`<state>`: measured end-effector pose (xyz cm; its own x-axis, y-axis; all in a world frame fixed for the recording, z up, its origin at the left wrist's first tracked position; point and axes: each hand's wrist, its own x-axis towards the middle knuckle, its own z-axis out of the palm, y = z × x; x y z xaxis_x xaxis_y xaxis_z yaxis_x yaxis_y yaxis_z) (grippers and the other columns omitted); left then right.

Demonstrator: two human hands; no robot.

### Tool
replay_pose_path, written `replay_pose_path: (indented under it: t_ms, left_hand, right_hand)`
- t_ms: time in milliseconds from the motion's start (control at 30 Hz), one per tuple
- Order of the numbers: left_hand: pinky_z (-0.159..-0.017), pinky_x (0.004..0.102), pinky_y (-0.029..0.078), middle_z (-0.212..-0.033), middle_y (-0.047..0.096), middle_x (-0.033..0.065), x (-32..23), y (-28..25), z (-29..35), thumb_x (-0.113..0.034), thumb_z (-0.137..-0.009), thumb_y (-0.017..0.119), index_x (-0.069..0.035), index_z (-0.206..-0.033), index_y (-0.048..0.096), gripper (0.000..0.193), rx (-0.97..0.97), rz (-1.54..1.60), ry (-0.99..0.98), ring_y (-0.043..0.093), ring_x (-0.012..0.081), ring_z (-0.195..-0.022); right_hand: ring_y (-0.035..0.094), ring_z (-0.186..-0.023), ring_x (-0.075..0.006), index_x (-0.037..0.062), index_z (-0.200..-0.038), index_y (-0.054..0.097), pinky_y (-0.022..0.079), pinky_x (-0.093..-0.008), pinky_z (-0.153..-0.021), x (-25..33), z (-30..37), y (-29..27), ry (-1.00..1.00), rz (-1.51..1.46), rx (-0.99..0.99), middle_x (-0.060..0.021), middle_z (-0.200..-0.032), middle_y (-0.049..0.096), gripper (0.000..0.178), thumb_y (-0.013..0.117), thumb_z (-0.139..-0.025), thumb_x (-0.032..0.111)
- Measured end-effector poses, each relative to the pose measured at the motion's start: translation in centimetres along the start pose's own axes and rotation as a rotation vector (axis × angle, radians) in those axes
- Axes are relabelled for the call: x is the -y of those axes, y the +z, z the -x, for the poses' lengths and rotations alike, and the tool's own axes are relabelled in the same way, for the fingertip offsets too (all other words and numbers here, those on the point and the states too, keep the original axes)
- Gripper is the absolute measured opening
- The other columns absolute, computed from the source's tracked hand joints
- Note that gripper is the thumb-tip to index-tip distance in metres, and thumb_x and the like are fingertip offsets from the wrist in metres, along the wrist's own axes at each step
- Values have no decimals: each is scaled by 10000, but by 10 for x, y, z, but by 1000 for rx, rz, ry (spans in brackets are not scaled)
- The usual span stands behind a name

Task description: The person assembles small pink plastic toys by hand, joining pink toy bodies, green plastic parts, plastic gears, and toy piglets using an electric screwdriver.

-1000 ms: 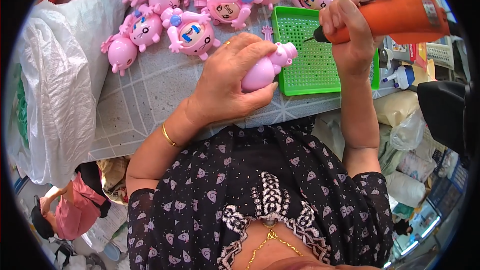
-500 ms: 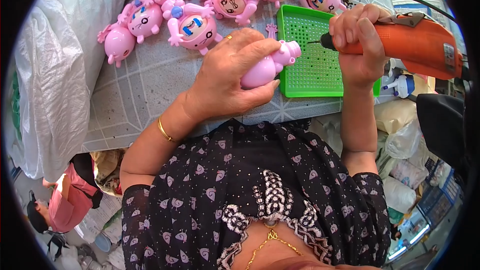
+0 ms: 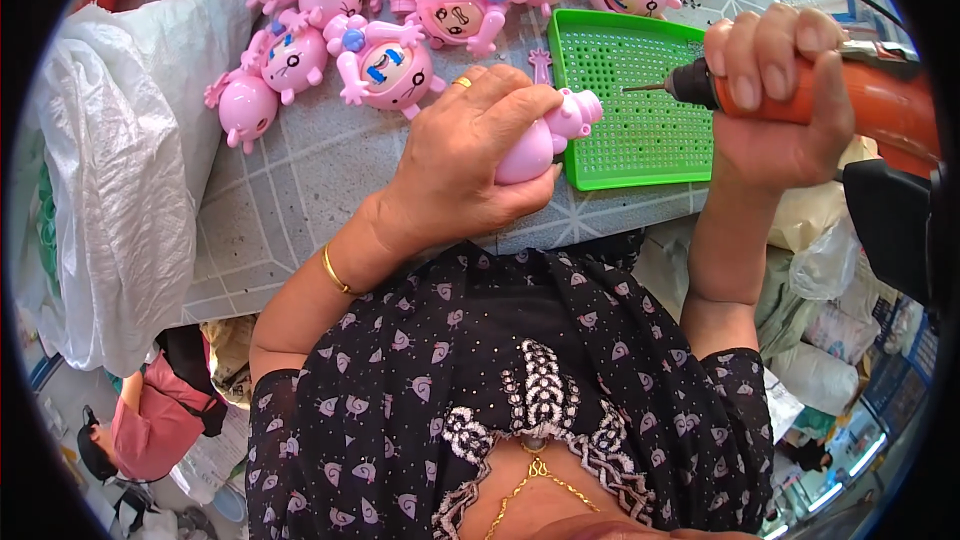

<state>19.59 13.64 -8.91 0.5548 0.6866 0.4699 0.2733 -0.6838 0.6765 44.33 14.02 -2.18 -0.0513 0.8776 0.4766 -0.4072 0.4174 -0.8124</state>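
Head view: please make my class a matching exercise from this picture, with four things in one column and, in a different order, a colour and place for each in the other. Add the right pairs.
Column one
1. Power tool
2. Tray
3. Lowest toy in the picture
4. Sack

Column two
A. Pink, held in the left hand
B. White, at the left side of the picture
C. Orange, held in the right hand
D. Green, lying on the table

Right pairs: 1-C, 2-D, 3-A, 4-B
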Motion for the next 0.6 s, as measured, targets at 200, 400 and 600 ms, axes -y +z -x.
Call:
replay_pose_path:
  t_ms: [200,400,600]
  left_hand:
    - [-787,419,523,-994,623,142,2,1,3,-112,-653,790,-36,-1082,609,472,1,-71,49,631,332,-896]
    - [-740,418,542,-1026,588,134,-2,1,8,-132,-666,770,-40,-1096,578,480,-29,-201,93,612,331,-908]
    - [-769,402,531,-1043,622,116,-3,0,9,-93,-664,805,-52,-1136,615,511,-34,-191,70,627,311,-906]
  right_hand:
    - [482,-639,-112,112,-1012,568,390,-316,-727,0,1,16,-28,-151,62,16,-758,513,193,588,-970,299]
    - [489,-628,-114,117,-992,568,395,-313,-716,-5,1,28,-48,-171,36,19,-749,521,202,608,-962,313]
    - [498,-624,-117,120,-974,571,398,-313,-706,-10,-3,35,-65,-178,15,18,-744,529,206,620,-955,319]
